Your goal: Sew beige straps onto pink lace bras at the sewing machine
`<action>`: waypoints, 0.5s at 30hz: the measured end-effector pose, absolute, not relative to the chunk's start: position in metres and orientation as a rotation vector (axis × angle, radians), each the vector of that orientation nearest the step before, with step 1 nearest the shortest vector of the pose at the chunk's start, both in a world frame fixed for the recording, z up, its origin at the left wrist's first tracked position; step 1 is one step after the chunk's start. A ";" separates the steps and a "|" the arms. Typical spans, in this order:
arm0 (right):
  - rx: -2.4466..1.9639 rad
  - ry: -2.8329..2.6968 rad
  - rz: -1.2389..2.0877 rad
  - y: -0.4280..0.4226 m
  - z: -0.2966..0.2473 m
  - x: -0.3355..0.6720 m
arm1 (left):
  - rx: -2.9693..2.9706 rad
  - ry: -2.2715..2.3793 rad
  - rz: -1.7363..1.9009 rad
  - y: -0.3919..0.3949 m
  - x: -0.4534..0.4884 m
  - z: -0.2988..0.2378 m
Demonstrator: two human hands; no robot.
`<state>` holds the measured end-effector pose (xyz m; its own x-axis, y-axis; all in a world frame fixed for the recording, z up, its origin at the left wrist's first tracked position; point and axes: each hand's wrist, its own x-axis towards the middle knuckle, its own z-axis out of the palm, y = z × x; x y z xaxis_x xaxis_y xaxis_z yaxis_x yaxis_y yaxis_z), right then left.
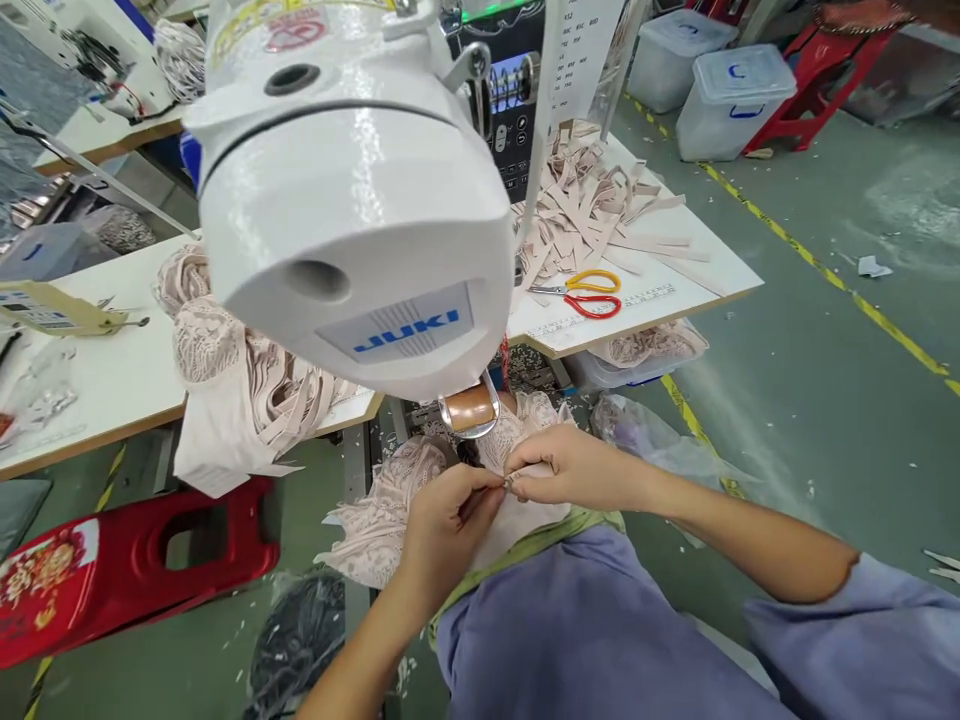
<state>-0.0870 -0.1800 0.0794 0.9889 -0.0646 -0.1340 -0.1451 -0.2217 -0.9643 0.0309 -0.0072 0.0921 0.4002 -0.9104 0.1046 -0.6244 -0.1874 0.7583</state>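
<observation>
While both hands (pixel 446 512) (pixel 574 465) pinch fabric (pixel 517 522), floor (pixel 825 400) spreads past tabletop edges (pixel 652 321).

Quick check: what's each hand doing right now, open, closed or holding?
Left hand: closed, pinching pale fabric.
Right hand: closed, pinching pale fabric too, close beside the left.

I am in a sewing workshop: before me are a JUKI machine (pixel 360 220), heaped fabric strips (pixel 577 215), scissors (pixel 596 300), floor tape (pixel 787 236).

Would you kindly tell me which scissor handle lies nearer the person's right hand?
The red handle; the yellow handle lies farther from the right hand, beside the beige strips.
</observation>
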 end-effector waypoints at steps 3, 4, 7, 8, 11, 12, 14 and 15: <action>-1.827 0.139 0.065 -0.181 0.080 -0.086 | 1.958 -1.287 -0.519 -0.009 0.032 0.093; -1.841 0.136 0.057 -0.181 0.079 -0.086 | 1.971 -1.299 -0.536 -0.009 0.033 0.094; -1.863 0.117 0.041 -0.181 0.077 -0.086 | 2.016 -1.387 -0.578 -0.009 0.035 0.095; -1.863 0.110 0.040 -0.181 0.075 -0.086 | 2.033 -1.414 -0.579 -0.009 0.035 0.095; -1.841 0.119 0.032 -0.180 0.073 -0.087 | 2.078 -1.439 -0.511 -0.010 0.034 0.094; -1.838 0.136 0.009 -0.178 0.072 -0.088 | 2.084 -1.442 -0.466 -0.010 0.033 0.094; -1.876 0.160 -0.080 -0.175 0.072 -0.091 | 2.087 -1.447 -0.365 -0.012 0.029 0.094; -1.917 0.162 -0.140 -0.173 0.071 -0.092 | 2.088 -1.444 -0.322 -0.013 0.027 0.095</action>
<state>-0.0917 -0.1727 0.0715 0.9834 -0.1807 0.0186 -0.0449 -0.3411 -0.9390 0.0274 -0.0130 0.0953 0.3864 -0.9142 0.1221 -0.7758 -0.2505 0.5792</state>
